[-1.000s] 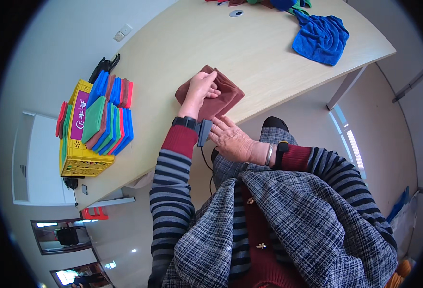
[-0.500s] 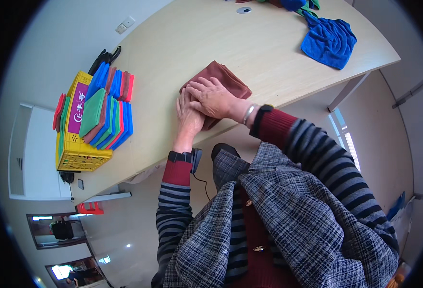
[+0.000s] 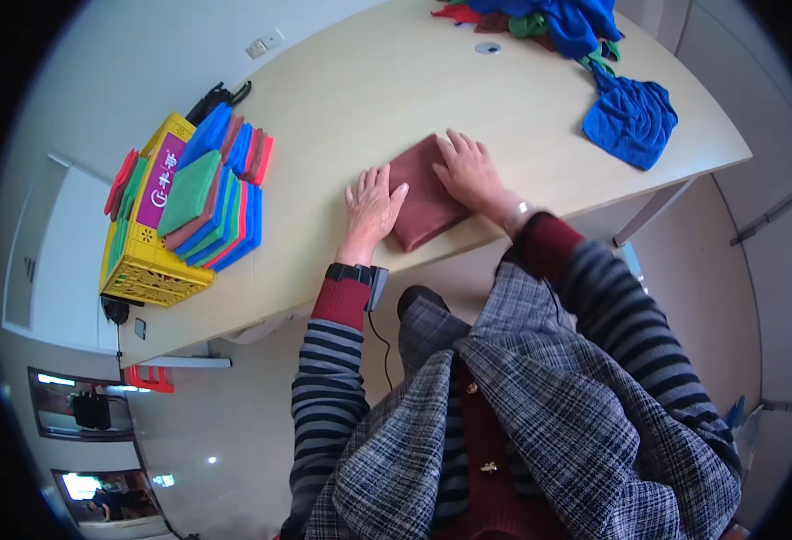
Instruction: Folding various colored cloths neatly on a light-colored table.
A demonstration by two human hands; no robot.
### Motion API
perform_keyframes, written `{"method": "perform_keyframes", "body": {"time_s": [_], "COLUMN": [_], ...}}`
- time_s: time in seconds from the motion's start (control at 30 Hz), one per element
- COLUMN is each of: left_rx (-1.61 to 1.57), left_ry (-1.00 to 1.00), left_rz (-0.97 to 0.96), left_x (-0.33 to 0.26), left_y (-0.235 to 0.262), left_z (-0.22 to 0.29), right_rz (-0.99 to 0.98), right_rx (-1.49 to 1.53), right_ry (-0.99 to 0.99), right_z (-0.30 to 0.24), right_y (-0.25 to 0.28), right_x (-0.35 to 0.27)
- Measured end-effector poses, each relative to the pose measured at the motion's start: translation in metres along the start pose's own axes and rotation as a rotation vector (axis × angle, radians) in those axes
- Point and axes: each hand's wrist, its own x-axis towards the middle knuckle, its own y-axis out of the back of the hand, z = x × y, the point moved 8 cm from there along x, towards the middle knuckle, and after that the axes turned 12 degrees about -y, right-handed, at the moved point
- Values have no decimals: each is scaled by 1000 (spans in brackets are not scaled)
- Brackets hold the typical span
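A brown cloth [image 3: 427, 196], folded into a flat rectangle, lies at the table's near edge. My left hand [image 3: 373, 205] rests along its left side, fingers stretched out and partly on the tabletop. Over the right side of the cloth lies my right hand [image 3: 469, 171], its fingers extended and touching the far right edge. Neither hand grips anything; both are open. What lies under the right palm is hidden.
To the left on the table [image 3: 324, 117] stands a yellow crate [image 3: 164, 281] with stacked folded cloths [image 3: 225, 216] in several colours. A loose blue cloth [image 3: 631, 121] lies at the far right, joined to a heap of crumpled cloths [image 3: 567, 22]. A phone [image 3: 140, 328] lies near the left corner.
My hands have moved apart from lying one over the other on the cloth to its left and right sides. The cloth now looks narrower and neater. The view has shifted slightly.
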Motion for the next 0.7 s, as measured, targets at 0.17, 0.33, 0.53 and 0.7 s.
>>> {"method": "perform_keyframes", "body": {"time_s": [0.17, 0.33, 0.53, 0.7], "left_rx": [-49, 61, 48, 38], "left_ry": [85, 263, 374, 99], "left_rz": [28, 74, 158, 245], "left_x": [-27, -55, -95, -56], "left_y": [-2, 21, 33, 45], "left_z": [-28, -6, -2, 18], "right_rz": [-232, -283, -280, -154], "right_rx": [195, 372, 88, 188], "right_ry": [63, -114, 11, 170], "right_z": [-45, -15, -33, -78], "right_y": [75, 52, 32, 8], "right_x": [-62, -60, -25, -20]}}
